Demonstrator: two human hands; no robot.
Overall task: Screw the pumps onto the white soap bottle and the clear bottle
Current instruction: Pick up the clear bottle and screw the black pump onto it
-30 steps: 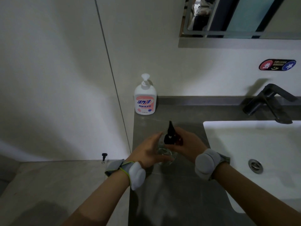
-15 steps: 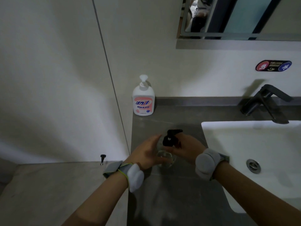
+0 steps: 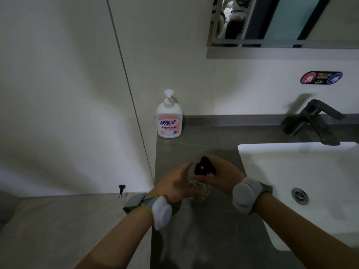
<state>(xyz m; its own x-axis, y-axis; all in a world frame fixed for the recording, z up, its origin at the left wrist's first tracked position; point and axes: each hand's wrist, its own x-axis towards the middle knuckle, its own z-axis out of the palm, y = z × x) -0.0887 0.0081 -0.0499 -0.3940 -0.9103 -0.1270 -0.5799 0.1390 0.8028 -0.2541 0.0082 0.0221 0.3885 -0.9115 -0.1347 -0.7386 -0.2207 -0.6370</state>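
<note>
Dim bathroom light is falling on a grey surface (image 3: 213, 140) that is carrying everything in play. Near its front edge, just left of the white sink (image 3: 303, 171), the clear bottle (image 3: 200, 188) is standing between the two hands. The left hand (image 3: 174, 184) is wrapping its fingers around the bottle's body from the left side, gripping it. The right hand (image 3: 223, 178) is closing its fingers on the black pump (image 3: 203, 167), which is sitting on top of the bottle's neck; whether the threads are already seated is hidden by the fingers.

By my judgement this is the twisting step on the second bottle. The clear bottle is looking small and light, probably rigid plastic or glass, and smooth enough to slip or spin on the surface if only the pump is turned. Taking hold low around the body with one hand and at the pump's collar with the other, rather than at its nozzle, is the safer grip, since the nozzle head may rotate freely.

Farther back, against the wall at the surface's left corner, the white soap bottle (image 3: 169, 121) is standing upright with its white pump apparently already fitted. A dark faucet (image 3: 310, 121) is rising behind the sink, and both wrists are wearing grey bands.
</note>
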